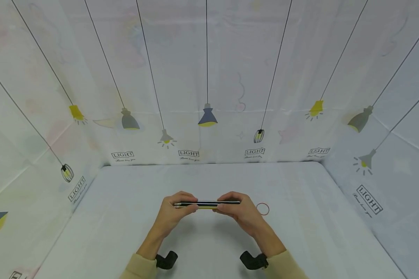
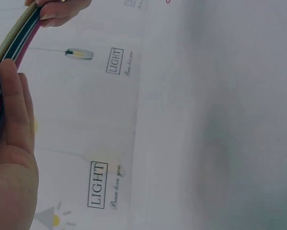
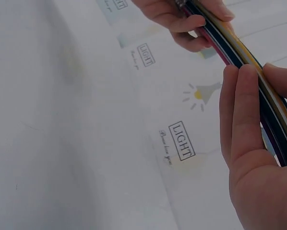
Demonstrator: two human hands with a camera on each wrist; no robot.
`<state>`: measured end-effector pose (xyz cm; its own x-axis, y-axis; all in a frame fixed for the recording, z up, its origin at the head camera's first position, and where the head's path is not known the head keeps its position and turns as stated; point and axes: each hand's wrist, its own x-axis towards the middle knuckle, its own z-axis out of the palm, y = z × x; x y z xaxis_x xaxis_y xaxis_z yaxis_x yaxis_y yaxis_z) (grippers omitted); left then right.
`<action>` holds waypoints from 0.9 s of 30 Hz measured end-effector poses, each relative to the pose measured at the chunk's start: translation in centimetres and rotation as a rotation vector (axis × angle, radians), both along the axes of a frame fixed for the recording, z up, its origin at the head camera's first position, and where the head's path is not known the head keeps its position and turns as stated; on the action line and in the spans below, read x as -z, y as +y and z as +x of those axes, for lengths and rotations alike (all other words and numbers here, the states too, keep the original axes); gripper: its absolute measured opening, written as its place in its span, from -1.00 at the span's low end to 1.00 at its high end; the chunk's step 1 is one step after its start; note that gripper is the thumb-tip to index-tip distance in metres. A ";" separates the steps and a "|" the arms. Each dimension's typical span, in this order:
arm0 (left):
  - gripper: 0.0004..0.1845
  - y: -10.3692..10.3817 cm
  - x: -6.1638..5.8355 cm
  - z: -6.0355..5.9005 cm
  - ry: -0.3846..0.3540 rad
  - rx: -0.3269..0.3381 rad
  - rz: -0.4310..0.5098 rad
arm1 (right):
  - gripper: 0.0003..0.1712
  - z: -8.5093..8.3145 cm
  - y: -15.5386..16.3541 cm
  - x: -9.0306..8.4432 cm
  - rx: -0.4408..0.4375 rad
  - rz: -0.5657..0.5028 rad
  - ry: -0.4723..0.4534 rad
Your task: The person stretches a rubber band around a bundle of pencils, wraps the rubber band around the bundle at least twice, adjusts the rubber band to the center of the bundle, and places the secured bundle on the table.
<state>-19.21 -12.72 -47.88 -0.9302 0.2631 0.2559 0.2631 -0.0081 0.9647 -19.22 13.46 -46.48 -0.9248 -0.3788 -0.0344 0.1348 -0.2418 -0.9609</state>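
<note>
Pencil bundle (image 1: 207, 204) pinched two-handed — left hand (image 1: 176, 206) at 9 o'clock, right hand (image 1: 240, 208) at 3; red ring (image 1: 269, 209) just beside that hand, 3ish too

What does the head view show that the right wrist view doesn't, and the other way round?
Only the head view: the red ring on the table, the beige sleeves and the black devices at the wrists.

Only the right wrist view: a magenta strip along one side of the pencil bundle.

Both: the left hand and right hand gripping that bundle, and printed LIGHT labels on the backdrop.
</note>
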 end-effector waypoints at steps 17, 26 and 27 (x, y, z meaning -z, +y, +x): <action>-0.62 -0.1 0.0 0.1 -0.111 0.079 0.004 | -0.67 0.3 -0.3 0.0 0.014 0.006 -0.010; -0.69 0.3 0.0 0.4 -0.148 0.085 0.042 | -0.70 0.5 -0.2 0.1 0.016 -0.013 -0.020; -0.70 0.3 0.0 0.4 -0.149 0.086 0.046 | -0.69 0.5 -0.2 0.1 0.015 -0.013 -0.021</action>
